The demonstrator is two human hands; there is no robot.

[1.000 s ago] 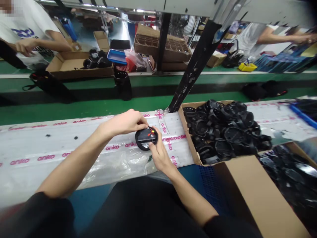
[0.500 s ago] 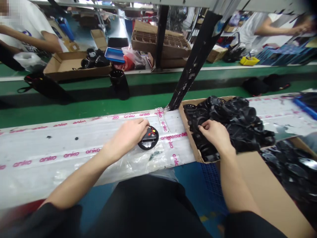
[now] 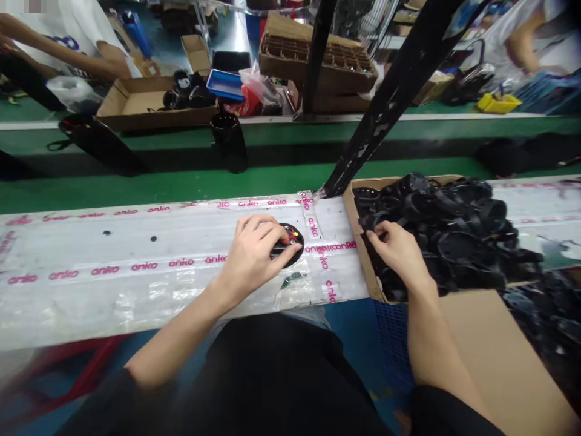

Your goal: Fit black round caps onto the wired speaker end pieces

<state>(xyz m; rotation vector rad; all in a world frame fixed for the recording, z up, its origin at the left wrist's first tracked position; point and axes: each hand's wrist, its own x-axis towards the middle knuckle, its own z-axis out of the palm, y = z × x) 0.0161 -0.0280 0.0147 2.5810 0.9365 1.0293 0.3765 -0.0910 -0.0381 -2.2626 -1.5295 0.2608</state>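
Note:
My left hand (image 3: 254,253) is over a round black plastic part (image 3: 297,249) that lies on the taped white bench. Its thumb and fingers are closed round the part's near side and hide much of it. Small red and yellow wires show inside the part. Over the left side of a cardboard box, my right hand (image 3: 398,251) has thumb and forefinger pinched at a black plastic piece (image 3: 376,219). The box (image 3: 358,248) is heaped with black round housings and straps (image 3: 454,218).
A slanted black post (image 3: 376,127) rises behind the bench (image 3: 91,242). At lower right are a cardboard flap (image 3: 490,339) and another pile of black parts (image 3: 554,315). Across the green gap, co-workers sit by a second bench with a cardboard tray (image 3: 145,100) and blue tray (image 3: 226,85).
My left hand has moved from the part's upper left edge to close round its near side. My right hand stays at the box's left side. The camera view has shifted slightly.

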